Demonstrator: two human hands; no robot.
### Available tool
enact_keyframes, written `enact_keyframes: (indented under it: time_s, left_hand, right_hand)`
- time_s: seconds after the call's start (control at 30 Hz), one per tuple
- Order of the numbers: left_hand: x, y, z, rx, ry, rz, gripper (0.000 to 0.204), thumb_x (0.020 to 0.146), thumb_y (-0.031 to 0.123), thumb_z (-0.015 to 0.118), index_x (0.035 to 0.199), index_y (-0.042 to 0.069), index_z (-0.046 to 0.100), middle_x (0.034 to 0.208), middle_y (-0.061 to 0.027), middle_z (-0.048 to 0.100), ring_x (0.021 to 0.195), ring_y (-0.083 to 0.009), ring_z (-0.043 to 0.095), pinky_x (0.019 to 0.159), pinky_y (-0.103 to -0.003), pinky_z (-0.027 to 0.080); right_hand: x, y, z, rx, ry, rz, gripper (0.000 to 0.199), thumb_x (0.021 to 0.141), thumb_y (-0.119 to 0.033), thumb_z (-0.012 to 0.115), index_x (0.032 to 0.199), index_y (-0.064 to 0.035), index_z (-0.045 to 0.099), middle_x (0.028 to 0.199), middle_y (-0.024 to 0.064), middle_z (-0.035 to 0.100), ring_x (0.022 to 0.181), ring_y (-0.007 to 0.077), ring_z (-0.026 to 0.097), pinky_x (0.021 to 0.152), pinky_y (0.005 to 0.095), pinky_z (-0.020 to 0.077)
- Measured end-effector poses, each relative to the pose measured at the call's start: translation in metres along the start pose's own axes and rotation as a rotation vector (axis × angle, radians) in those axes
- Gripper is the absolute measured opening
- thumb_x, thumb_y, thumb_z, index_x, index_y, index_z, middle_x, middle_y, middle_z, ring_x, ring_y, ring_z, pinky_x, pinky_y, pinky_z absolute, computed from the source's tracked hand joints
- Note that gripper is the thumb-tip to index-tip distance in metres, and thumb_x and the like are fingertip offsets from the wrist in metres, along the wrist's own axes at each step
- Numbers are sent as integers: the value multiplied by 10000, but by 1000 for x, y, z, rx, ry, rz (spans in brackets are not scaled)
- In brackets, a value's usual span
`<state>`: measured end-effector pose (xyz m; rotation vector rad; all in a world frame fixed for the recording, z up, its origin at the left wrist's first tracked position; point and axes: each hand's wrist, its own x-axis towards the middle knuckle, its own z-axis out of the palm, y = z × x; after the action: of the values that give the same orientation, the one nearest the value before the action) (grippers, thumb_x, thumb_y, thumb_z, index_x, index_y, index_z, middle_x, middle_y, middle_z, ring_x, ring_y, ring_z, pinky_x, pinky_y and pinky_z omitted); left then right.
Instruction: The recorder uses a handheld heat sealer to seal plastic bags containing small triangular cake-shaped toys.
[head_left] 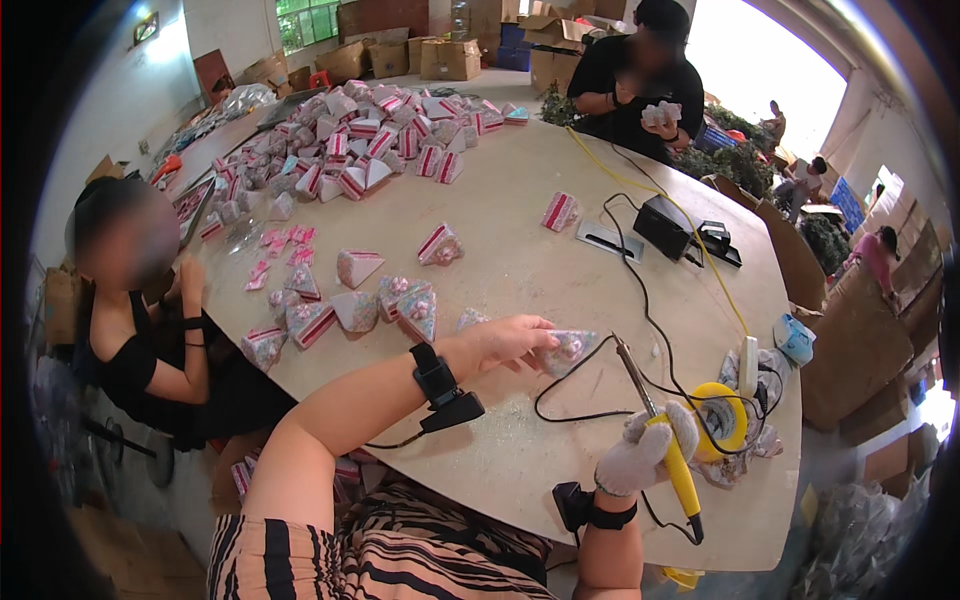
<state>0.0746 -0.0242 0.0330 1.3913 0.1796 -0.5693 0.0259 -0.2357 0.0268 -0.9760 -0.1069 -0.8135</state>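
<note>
My left hand (pixel 508 342) is bare and has its fingers closed on the wide end of a glittery toy cake slice (pixel 572 350), low over the table. The slice's tip points right. A white glove covers my right hand (pixel 645 452), which grips the yellow handle of a soldering iron (pixel 683 478). The iron's metal shaft slants up and left, and its tip is just right of the slice, with a small gap between them. More pink and white cake slices (pixel 357 311) lie left of my left hand, one partly hidden behind it.
A large heap of slices (pixel 350 140) covers the far left of the table (pixel 500 220). Yellow tape (pixel 722 418), a black power box (pixel 662 228) and loose cords lie at the right. One co-worker (pixel 140 300) sits at the left, another (pixel 645 85) at the far side.
</note>
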Motion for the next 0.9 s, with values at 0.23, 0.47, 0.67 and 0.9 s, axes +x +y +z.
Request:
enact_keyframes:
  time_s: [0.23, 0.47, 0.67, 0.9]
  left_hand:
    - [-22, -11, -16, 44, 195, 191, 433, 908, 178, 480, 1296, 10, 383, 1144, -107, 542, 981, -184, 575, 817, -353, 505]
    - [-26, -25, -14, -124, 99, 148, 390, 914, 185, 450, 1275, 44, 411, 1132, -79, 553, 967, -186, 582, 828, -343, 502]
    - [-32, -22, -7, -139, 94, 149, 359, 913, 178, 455, 1247, 46, 440, 1115, -74, 562, 962, -177, 585, 829, -338, 499]
    - [-32, -28, -12, -128, 99, 165, 355, 918, 168, 454, 1245, 34, 441, 1101, -69, 570, 944, -162, 598, 825, -327, 504]
  right_hand:
    - [-4, 11, -13, -70, -373, 58, 200, 826, -57, 527, 1020, -10, 541, 760, 38, 506, 535, 79, 433, 462, 191, 350]
    - [-7, -1, -3, -140, -526, 74, 174, 765, -4, 633, 936, 13, 604, 895, 89, 622, 782, 146, 575, 733, 272, 467]
    - [-7, 0, -3, -180, -537, 87, 176, 765, -7, 645, 936, 9, 608, 885, 76, 623, 780, 132, 570, 730, 268, 464]
    - [-9, -1, -1, -168, -534, 119, 182, 764, -6, 645, 941, 9, 606, 888, 76, 622, 774, 128, 568, 723, 263, 465]
